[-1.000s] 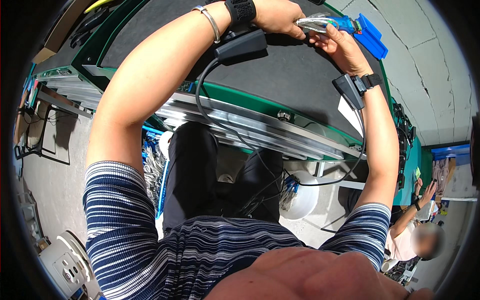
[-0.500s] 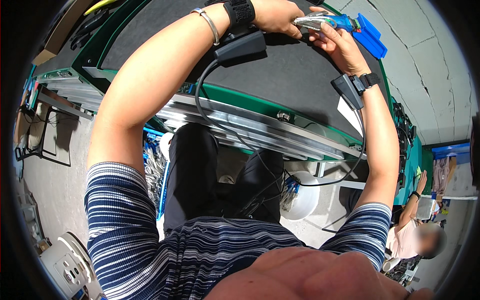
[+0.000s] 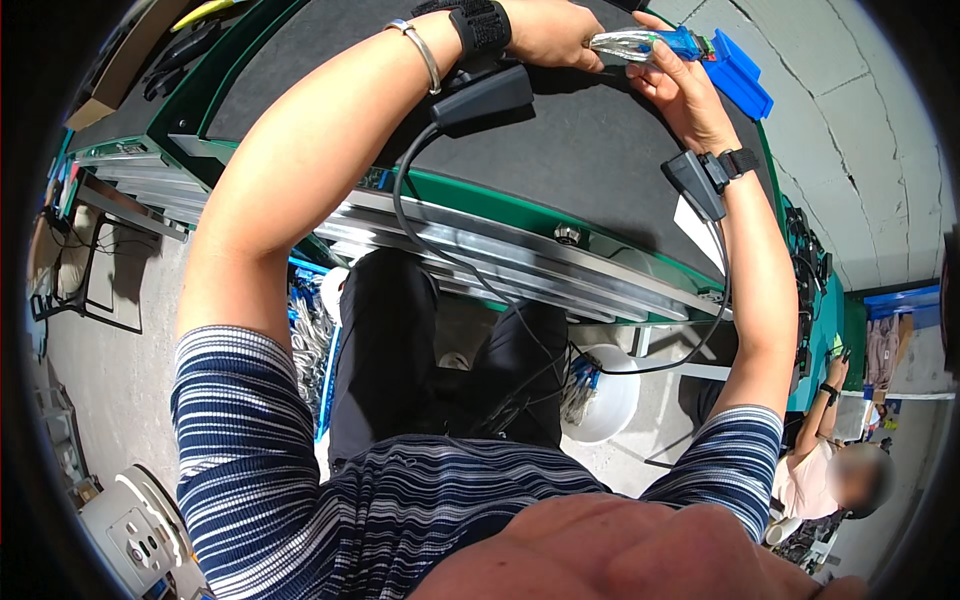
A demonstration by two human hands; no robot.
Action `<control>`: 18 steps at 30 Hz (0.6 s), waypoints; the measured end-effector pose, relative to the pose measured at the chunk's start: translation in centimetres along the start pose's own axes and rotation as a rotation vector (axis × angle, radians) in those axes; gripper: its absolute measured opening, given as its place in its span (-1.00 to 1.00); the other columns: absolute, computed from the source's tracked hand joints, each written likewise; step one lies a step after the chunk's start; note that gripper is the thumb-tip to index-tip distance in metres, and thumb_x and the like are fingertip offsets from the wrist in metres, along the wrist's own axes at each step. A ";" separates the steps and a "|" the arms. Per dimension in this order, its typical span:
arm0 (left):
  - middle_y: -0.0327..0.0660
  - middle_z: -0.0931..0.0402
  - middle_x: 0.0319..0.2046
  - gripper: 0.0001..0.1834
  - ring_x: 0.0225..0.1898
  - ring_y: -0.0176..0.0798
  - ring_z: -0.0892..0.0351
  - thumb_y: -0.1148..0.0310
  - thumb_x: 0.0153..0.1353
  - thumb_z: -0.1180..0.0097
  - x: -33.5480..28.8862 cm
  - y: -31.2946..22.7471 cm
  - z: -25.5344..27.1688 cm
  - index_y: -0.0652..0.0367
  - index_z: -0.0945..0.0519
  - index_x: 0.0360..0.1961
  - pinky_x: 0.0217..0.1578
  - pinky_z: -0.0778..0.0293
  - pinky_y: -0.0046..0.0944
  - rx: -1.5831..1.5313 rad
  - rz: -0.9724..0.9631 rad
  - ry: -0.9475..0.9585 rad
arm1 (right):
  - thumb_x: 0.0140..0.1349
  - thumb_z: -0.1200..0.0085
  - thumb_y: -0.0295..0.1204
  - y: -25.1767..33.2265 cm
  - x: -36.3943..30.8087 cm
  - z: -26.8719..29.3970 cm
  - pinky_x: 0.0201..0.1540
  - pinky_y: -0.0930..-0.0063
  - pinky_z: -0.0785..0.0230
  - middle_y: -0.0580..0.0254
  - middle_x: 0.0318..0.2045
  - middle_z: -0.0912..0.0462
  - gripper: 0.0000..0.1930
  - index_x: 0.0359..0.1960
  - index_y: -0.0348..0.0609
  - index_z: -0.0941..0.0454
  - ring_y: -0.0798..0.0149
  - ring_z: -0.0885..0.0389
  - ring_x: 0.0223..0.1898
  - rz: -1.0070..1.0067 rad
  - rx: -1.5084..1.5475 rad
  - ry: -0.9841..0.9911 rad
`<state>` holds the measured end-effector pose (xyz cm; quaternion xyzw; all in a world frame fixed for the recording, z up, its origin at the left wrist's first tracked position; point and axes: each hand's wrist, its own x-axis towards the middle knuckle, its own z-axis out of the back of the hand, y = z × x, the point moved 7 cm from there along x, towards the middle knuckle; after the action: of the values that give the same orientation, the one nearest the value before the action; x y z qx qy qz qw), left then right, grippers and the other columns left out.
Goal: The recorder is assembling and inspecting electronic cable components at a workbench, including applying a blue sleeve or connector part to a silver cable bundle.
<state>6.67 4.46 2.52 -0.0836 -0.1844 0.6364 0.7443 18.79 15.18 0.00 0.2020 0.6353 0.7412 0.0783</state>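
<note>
At the far side of the dark bench top, both hands meet over a silvery cable bundle (image 3: 630, 43) with blue ends (image 3: 685, 42). My left hand (image 3: 553, 35) has its fingers bent at the bundle's silvery tip, closed on it as far as I can see. My right hand (image 3: 690, 97) grips the bundle near the blue ends, thumb across the top and forefinger behind. Small green and red bits show at the outer end. Just past them, a blue plastic bin (image 3: 740, 77) sits at the bench's right edge.
Black cords (image 3: 450, 258) run from the wrist-strapped devices to my lap. A green-edged bench (image 3: 540, 215) with metal rails stands before my knees. Below it are a white bucket (image 3: 612, 395) and a blue-rimmed crate (image 3: 322, 400) of similar cables. Another person (image 3: 815, 470) works at the right.
The cable bundle has turned slightly, lying flatter between my hands. My right fingers have shifted along it, the forefinger reaching farther up. The other person's hands have come together.
</note>
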 end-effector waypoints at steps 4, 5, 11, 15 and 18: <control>0.13 -0.65 -0.23 -0.64 -0.15 0.18 -0.64 0.12 0.23 -0.17 -0.1 0.0 -0.1 0.17 -0.65 -0.12 -0.10 -0.51 0.02 0.013 0.027 0.033 | 0.33 -0.12 -0.06 0.0 -0.3 -0.2 0.02 0.52 -0.44 0.27 -0.07 -0.59 -0.36 0.37 -0.03 -0.26 0.43 -0.55 -0.12 0.018 0.035 -0.002; 0.13 -0.65 -0.24 -0.63 -0.16 0.17 -0.64 0.11 0.22 -0.19 -0.3 -0.1 0.0 0.18 -0.65 -0.13 -0.11 -0.51 0.02 -0.013 0.017 0.015 | 0.33 -0.12 -0.06 0.1 -0.3 -0.3 0.02 0.52 -0.44 0.27 -0.07 -0.59 -0.36 0.37 -0.03 -0.26 0.43 -0.55 -0.12 0.020 0.033 -0.002; 0.10 -0.66 -0.29 -0.61 -0.18 0.15 -0.65 0.10 0.19 -0.23 -0.5 0.1 0.7 0.20 -0.64 -0.13 -0.13 -0.52 0.01 -0.121 0.105 0.013 | 0.37 -0.02 0.00 0.5 -0.2 -0.8 0.03 0.49 -0.41 0.20 -0.05 -0.59 -0.41 0.29 -0.09 -0.35 0.34 -0.53 -0.03 -0.020 0.284 0.116; 0.10 -0.65 -0.30 -0.65 -0.18 0.17 -0.65 0.16 0.16 -0.24 -0.5 -0.6 1.7 0.20 -0.63 -0.16 -0.14 -0.53 0.02 0.039 -0.048 -0.183 | 0.39 0.02 0.01 -0.3 0.2 -0.1 0.03 0.45 -0.43 0.14 -0.06 -0.60 -0.48 0.19 -0.11 -0.43 0.30 -0.57 -0.06 -0.061 0.265 0.085; 0.13 -0.64 -0.28 -0.67 -0.16 0.18 -0.64 0.19 0.16 -0.21 -0.3 0.1 1.7 0.22 -0.63 -0.17 -0.13 -0.53 0.04 0.062 0.015 -0.224 | 0.39 0.01 0.01 -0.9 0.2 0.5 0.03 0.45 -0.45 0.11 -0.06 -0.61 -0.52 0.11 -0.11 -0.48 0.29 -0.59 -0.07 -0.090 0.255 0.046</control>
<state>5.91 4.04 3.98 0.0097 -0.2462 0.6527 0.7164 18.67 15.85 -0.76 0.1646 0.7343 0.6548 0.0706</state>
